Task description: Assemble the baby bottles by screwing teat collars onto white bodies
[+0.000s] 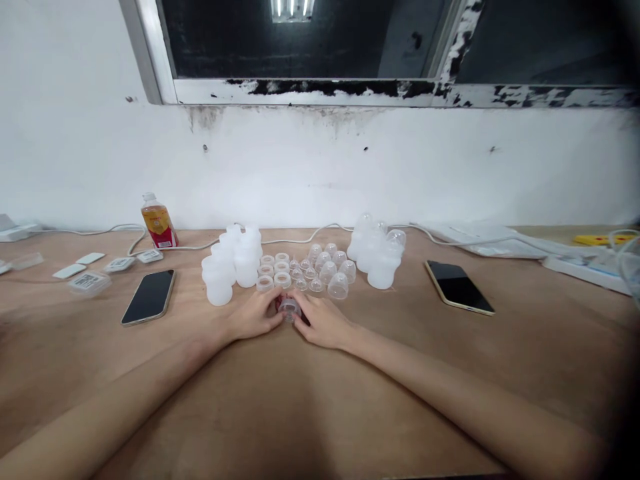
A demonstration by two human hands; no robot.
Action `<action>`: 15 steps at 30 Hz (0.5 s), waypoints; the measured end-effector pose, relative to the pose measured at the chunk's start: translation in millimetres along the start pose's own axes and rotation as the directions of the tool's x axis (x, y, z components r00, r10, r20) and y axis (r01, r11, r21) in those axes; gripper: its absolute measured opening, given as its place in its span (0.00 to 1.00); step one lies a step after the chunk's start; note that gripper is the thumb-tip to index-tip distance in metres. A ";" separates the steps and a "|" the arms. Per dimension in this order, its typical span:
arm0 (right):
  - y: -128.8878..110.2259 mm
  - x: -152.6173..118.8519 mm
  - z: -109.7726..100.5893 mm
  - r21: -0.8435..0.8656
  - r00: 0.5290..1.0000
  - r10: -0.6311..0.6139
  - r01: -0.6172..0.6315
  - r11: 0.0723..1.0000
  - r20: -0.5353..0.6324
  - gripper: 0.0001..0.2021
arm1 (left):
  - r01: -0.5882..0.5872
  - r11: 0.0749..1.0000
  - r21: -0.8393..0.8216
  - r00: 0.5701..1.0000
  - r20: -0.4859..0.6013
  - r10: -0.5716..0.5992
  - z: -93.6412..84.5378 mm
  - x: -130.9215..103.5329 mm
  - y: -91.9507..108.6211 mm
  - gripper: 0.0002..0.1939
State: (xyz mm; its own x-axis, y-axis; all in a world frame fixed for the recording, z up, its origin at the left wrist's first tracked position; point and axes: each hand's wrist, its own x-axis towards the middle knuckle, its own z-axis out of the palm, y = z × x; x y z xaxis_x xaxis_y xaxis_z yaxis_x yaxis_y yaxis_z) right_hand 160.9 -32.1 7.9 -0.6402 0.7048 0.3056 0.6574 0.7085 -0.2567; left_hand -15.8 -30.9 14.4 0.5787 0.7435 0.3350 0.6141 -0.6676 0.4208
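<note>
My left hand [256, 315] and my right hand [324, 321] meet low over the table. The fingers of both are closed around a translucent bottle collar ring [290, 307]. Whether a teat sits inside it I cannot make out. Just beyond my fingertips stand several white collar rings [282, 266] in two columns. To their right are small clear teats [310, 273], then larger clear dome caps [338, 285]. White baby bottles without caps [218, 283] are grouped at the left. More bottles [383, 267], topped with clear dome caps, stand at the right.
A smartphone [149, 297] lies at the left and another phone [460, 287] at the right. A bottle with a red and yellow label [159, 223] stands near the wall. A white cable [305, 239] runs along the back, toward a power strip [585, 272].
</note>
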 end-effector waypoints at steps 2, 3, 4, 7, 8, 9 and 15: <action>0.2 1.0 -0.4 -0.004 1.000 0.005 -0.005 1.000 0.005 0.15 | -0.020 1.000 0.013 1.000 0.000 0.020 -2.7 0.1 0.1 0.04; 0.1 1.5 -0.6 -0.004 1.000 0.007 -0.007 1.000 0.005 0.15 | -0.019 1.000 0.020 1.000 -0.009 0.019 -2.9 0.1 0.3 0.04; -0.2 2.0 -0.8 -0.001 1.000 0.009 -0.009 1.000 0.002 0.16 | -0.015 1.000 0.025 1.000 -0.018 0.015 -2.4 0.2 0.6 0.04; -1.3 2.9 -0.7 0.023 0.999 0.028 -0.028 0.999 -0.018 0.16 | 0.008 1.000 0.022 0.999 -0.048 -0.007 1.3 0.9 1.5 0.04; -1.5 3.1 -0.4 0.033 0.999 0.040 -0.039 0.999 -0.024 0.16 | 0.016 1.000 0.013 0.998 -0.061 -0.016 3.0 1.4 1.6 0.04; -1.7 3.3 0.0 0.042 0.998 0.051 -0.050 0.998 -0.030 0.16 | 0.025 1.000 0.003 0.997 -0.073 -0.025 4.7 2.1 1.8 0.04; -1.6 6.8 2.4 0.107 0.996 0.044 -0.036 0.994 -0.074 0.13 | 0.061 0.998 -0.005 0.988 -0.144 -0.061 12.8 6.6 1.0 0.05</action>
State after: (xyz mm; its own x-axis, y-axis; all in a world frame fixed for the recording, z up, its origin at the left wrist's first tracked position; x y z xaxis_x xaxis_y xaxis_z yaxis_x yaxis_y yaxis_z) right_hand 154.5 -28.4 8.1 -0.5795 0.7307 0.3610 0.6336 0.6825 -0.3643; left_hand -4.5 -27.1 6.3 0.4566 0.7809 0.4263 0.6459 -0.6205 0.4447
